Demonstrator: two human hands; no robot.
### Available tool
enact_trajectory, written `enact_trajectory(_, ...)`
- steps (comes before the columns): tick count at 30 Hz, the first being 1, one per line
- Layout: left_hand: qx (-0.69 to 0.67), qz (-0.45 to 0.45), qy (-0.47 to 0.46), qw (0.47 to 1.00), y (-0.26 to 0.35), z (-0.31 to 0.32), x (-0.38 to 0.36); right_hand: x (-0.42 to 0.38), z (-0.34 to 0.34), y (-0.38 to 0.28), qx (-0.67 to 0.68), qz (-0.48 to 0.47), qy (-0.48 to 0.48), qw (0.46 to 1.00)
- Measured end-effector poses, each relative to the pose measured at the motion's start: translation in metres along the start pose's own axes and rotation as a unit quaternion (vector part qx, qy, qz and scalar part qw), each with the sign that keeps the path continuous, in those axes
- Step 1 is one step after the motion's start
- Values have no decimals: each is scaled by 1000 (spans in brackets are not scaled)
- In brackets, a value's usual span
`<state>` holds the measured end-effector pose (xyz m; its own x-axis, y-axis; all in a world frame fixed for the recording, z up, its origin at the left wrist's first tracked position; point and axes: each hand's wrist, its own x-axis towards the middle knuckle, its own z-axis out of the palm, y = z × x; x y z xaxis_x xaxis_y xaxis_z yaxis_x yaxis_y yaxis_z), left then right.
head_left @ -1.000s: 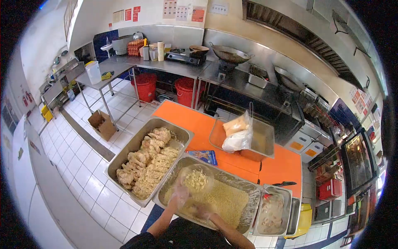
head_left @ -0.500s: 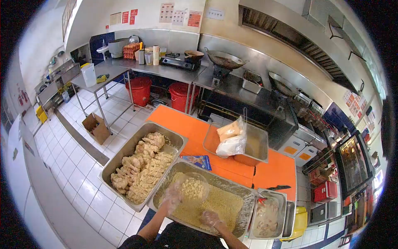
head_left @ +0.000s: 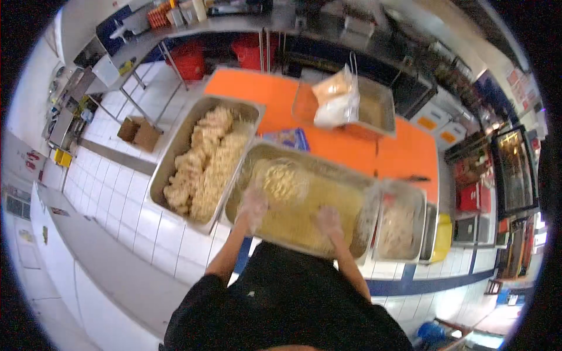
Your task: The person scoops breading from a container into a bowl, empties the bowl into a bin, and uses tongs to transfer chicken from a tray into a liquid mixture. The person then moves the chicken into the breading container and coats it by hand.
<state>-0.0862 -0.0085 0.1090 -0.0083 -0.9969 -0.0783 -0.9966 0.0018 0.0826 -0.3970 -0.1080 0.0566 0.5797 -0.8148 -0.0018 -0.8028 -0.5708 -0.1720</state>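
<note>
A deep metal pan (head_left: 366, 225) of pale yellowish crumbly coating stands in front of me. In its left part sits a clear round bowl (head_left: 285, 181) with pale lumps in it. My left hand (head_left: 253, 207), in a clear plastic glove, is at the bowl's near left side; blur hides whether its fingers grip the rim. My right hand (head_left: 329, 222), gloved too, lies low over the coating with its fingers stretched out and nothing seen in them. To the left, another metal pan (head_left: 157, 186) holds coated chicken pieces (head_left: 202, 158).
On the orange tabletop (head_left: 263, 85) lie a blue packet (head_left: 287, 139), a dark-handled knife (head_left: 411, 178) and bagged goods (head_left: 336, 99) over metal containers. A pan of pale wet pieces (head_left: 401, 225) stands right, near a yellow bin (head_left: 443, 237). Red buckets (head_left: 249, 52) stand beyond.
The view has tilted downward, so the pans appear higher and my torso shows. My right hand appears slightly further into the coating. My left hand stays beside the bowl.
</note>
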Motion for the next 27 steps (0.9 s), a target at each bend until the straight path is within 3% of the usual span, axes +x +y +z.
enact_trajectory(2,-193,66,137,969,-2,18,16,4,21,-7,36,15,-173,984)
enact_trajectory(4,-368,130,272,880,-6,44,25,-2,-15,-41,87,2,-235,968)
enact_trajectory(5,-366,140,262,882,-9,66,33,-1,-32,-51,119,-19,-284,951)
enact_trajectory(6,-304,164,203,916,-8,93,40,-6,-31,-53,125,-10,-282,951)
enact_trajectory(8,-243,192,141,940,17,100,53,-24,-27,-50,288,-75,-211,931)
enact_trajectory(9,-548,57,55,833,33,91,63,-30,-25,-44,292,-69,-210,931)
enact_trajectory(10,-779,-93,-40,619,45,75,67,-39,-21,-32,317,-51,-205,925)
enact_trajectory(11,-777,-96,-46,620,53,55,66,-49,-16,-20,343,-34,-202,917)
enact_trajectory(12,-818,-77,-70,566,59,29,64,-58,-15,-5,349,-31,-204,914)
enact_trajectory(13,-853,-58,-93,510,58,17,63,-68,-12,12,250,9,-208,946)
enact_trajectory(14,-851,-63,-98,512,50,22,64,-75,-12,27,147,50,-210,965)
enact_trajectory(15,-798,-68,-42,597,36,35,68,-77,-11,34,41,89,-209,973)
enact_trajectory(17,-664,-68,69,742,5,73,74,-72,-26,36,8,125,-187,974)
enact_trajectory(19,-497,-56,178,848,-12,103,78,-81,-9,44,-26,161,-163,973)
enact_trajectory(20,-495,-53,173,850,-7,113,78,-92,34,59,146,97,-76,982)
enact_trajectory(21,-417,-63,96,902,7,124,77,-97,68,67,309,28,19,950)
enact_trajectory(22,-333,-71,20,940,21,131,75,-93,85,60,309,32,23,950)
enact_trajectory(23,-333,-65,21,941,35,130,71,-81,98,47,434,153,-87,883)
enact_trajectory(24,-318,-11,-3,948,52,125,62,-67,101,33,540,264,-191,776)
enact_trajectory(26,-284,97,-48,953,84,106,45,-24,63,6,402,143,-256,868)
enact_trajectory(27,-263,151,-70,950,93,91,45,-20,53,-7,400,145,-249,870)
